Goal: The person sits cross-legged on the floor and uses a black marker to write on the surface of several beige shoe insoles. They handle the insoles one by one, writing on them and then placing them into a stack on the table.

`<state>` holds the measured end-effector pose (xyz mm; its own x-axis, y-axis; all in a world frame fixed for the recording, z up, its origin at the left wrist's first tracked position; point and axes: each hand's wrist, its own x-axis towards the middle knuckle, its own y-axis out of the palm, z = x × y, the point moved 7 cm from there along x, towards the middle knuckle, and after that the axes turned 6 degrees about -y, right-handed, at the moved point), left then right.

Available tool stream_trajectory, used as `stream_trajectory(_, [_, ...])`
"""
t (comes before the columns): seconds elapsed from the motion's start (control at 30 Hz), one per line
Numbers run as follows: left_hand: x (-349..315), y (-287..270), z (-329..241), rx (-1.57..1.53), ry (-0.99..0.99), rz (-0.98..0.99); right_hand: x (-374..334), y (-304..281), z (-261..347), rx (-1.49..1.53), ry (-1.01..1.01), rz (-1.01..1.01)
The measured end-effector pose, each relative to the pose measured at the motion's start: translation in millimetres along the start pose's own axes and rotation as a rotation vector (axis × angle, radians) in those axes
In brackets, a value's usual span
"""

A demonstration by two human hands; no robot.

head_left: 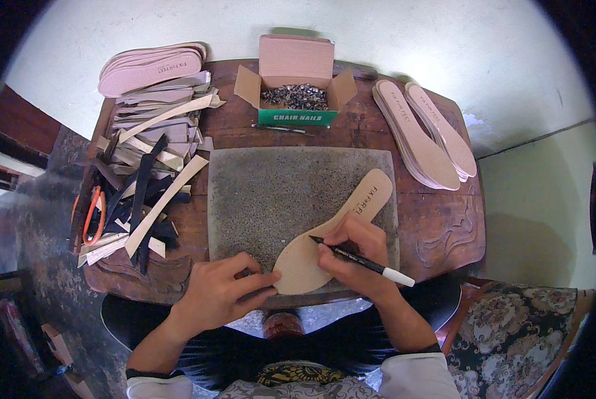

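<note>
A beige shoe insole [298, 266] lies slantwise on a grey speckled slab [255, 193], its heel with dark print toward the far right. My right hand [358, 249] is closed around a black marker pen [358, 261] with a white end. The pen's tip meets the insole's upper left edge, near the middle of its length, while the hand rests over the narrow part. At the near left, my left hand [228, 289] holds the rounded toe end by its rim with thumb and index fingertips. Its other fingers are curled.
A green open box [295, 118] of small metal nails stands at the back. Insole stacks sit at the back left [151, 70] and right [414, 136]. Cut strips [161, 126] and orange-handled scissors [95, 216] crowd the wooden table's [438, 219] left side. A patterned chair [517, 332] stands right.
</note>
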<state>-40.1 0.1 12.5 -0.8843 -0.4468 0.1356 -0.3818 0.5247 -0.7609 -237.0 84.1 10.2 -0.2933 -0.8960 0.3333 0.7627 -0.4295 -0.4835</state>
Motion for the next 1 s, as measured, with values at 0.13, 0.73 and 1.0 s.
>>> stream_trajectory(0.13, [-0.3, -0.3, 0.1, 0.003, 0.005, -0.001, 1.3, -0.7, -0.2, 0.011, 0.017, -0.021])
stream_trajectory(0.73, [-0.1, -1.0, -0.5, -0.01, 0.022, -0.005, 0.8, -0.4, -1.4, 0.001, 0.026, -0.009])
stream_trajectory(1.0, [-0.7, -0.1, 0.6, 0.004, 0.01, 0.002, 1.5, 0.3, -1.6, 0.013, 0.056, 0.009])
